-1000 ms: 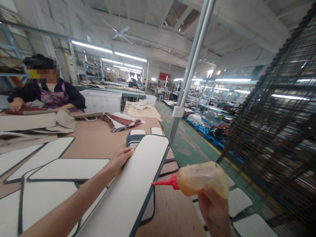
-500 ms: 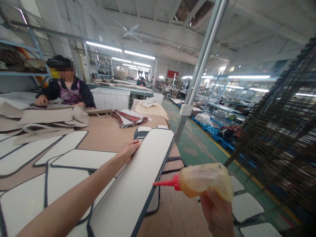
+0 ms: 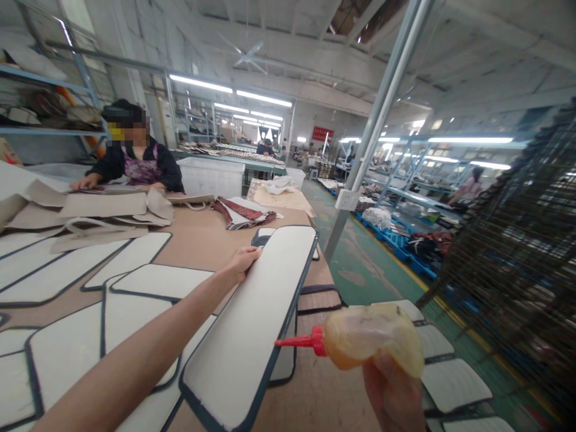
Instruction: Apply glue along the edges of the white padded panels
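The board (image 3: 252, 324) is pinched by the left hand (image 3: 245, 263), the bottle (image 3: 373, 336) gripped by the right hand (image 3: 390, 384); if it is squeezed too hard, the board could be smeared.

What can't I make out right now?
All in the head view:
Left hand: some fingertips, hidden by the pale panel.
Right hand: some fingers, hidden by the squeeze bottle; wrist, cut off by the bottom edge.
Red nozzle: whether liquid leaves its tip, too small.
Metal rack: any contents, blurred.

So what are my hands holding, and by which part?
Left hand: the white panel, by its left edge near the far end. Right hand: the squeeze bottle, by its body.
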`<state>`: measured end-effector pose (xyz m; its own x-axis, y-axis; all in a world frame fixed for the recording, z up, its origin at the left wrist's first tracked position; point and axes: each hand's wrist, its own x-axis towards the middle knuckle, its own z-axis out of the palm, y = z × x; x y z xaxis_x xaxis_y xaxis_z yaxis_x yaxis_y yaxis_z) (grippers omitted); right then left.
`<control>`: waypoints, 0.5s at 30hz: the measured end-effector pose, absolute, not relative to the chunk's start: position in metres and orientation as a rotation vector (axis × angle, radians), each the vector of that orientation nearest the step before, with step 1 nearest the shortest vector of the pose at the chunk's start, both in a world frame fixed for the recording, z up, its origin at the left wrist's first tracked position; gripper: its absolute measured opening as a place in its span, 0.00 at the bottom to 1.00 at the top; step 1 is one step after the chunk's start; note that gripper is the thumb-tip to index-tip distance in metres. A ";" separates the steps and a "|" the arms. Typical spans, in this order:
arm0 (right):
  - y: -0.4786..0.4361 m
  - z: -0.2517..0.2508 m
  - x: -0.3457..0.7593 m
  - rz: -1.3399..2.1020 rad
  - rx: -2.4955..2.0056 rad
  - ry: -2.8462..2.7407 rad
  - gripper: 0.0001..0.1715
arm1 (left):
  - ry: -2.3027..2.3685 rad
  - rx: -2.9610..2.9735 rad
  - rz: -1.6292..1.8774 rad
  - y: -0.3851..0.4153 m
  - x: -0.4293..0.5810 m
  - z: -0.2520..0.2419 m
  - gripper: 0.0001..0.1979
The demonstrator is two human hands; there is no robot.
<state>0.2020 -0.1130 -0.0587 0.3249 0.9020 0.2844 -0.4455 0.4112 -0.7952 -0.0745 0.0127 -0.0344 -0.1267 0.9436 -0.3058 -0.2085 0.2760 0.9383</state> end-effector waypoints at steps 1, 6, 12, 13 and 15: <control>-0.114 -0.059 0.202 0.974 -0.672 -0.826 0.29 | 1.308 0.768 1.177 0.013 -0.076 -0.034 0.11; -0.115 -0.065 0.204 1.038 -0.654 -0.946 0.31 | 1.298 0.746 1.186 0.013 -0.081 -0.034 0.13; -0.120 -0.070 0.200 1.081 -0.644 -0.995 0.31 | 1.308 0.710 1.205 0.021 -0.088 -0.037 0.15; -0.122 -0.068 0.198 1.078 -0.645 -1.008 0.32 | 1.312 0.704 1.208 0.022 -0.089 -0.038 0.16; -0.125 -0.065 0.195 1.064 -0.667 -1.029 0.32 | 1.318 0.694 1.213 0.024 -0.092 -0.038 0.16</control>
<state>0.1950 -0.1245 -0.0654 0.1252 0.9286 0.3493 -0.3803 0.3700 -0.8476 -0.0923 0.0241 -0.0384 -0.1679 0.9260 -0.3380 -0.2604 0.2891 0.9212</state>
